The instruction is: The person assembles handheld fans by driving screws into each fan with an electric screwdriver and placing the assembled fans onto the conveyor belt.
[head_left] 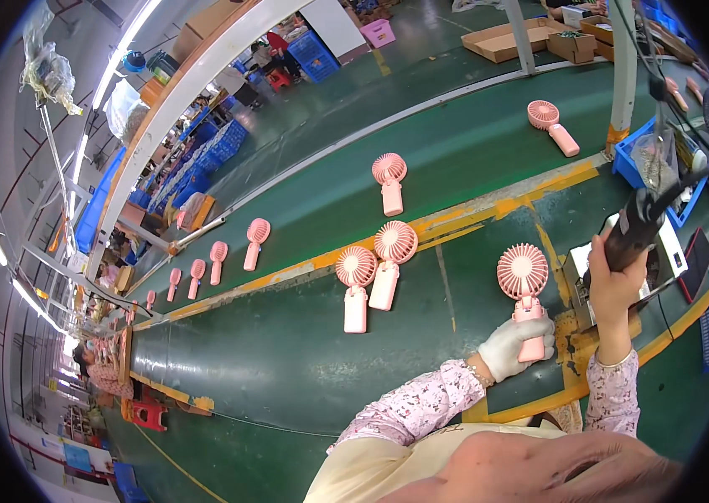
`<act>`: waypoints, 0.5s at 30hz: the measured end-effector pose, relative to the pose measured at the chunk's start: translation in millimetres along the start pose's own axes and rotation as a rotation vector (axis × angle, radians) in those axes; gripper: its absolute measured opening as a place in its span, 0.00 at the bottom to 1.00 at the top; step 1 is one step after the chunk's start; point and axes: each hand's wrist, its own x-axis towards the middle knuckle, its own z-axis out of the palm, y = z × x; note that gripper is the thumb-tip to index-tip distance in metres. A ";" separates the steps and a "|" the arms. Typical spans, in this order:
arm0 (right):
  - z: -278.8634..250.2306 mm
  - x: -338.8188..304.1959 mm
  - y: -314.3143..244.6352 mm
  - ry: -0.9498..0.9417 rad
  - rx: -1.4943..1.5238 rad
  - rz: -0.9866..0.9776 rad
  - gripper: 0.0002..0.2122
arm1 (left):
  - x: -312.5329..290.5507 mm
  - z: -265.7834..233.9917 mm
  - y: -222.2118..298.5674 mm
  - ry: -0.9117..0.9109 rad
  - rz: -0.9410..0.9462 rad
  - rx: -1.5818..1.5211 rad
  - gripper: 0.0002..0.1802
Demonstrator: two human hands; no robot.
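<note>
My left hand (501,350), in a white glove, is closed round the handle of a pink handheld fan (523,272). The fan's round grille points away from me, above the green workbench (304,344). Bare and raised to the right, my right hand (620,293) grips a black electric screwdriver (633,233); its tip cannot be made out. Left of the held fan, two more pink fans (355,308) (385,285) lie side by side on the bench, their heads almost touching.
Several pink fans (392,197) lie spaced along the green conveyor belt (463,142) beyond the bench. At right are a white box-shaped device (670,251), a blue basket (627,159) and a metal post (623,75). Another person (107,377) sits far left, near a red stool (149,414).
</note>
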 end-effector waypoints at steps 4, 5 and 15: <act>7.4 4.5 -9.5 0.040 -0.161 0.066 0.11 | -4.3 4.4 -6.8 0.055 -0.001 0.023 0.06; 8.9 4.5 -10.8 0.058 -0.127 0.056 0.11 | -3.1 3.2 -9.7 0.066 0.010 0.028 0.06; 31.6 -26.0 -20.2 -0.082 0.335 0.262 0.22 | -8.2 -16.6 -8.2 -0.048 0.438 1.194 0.13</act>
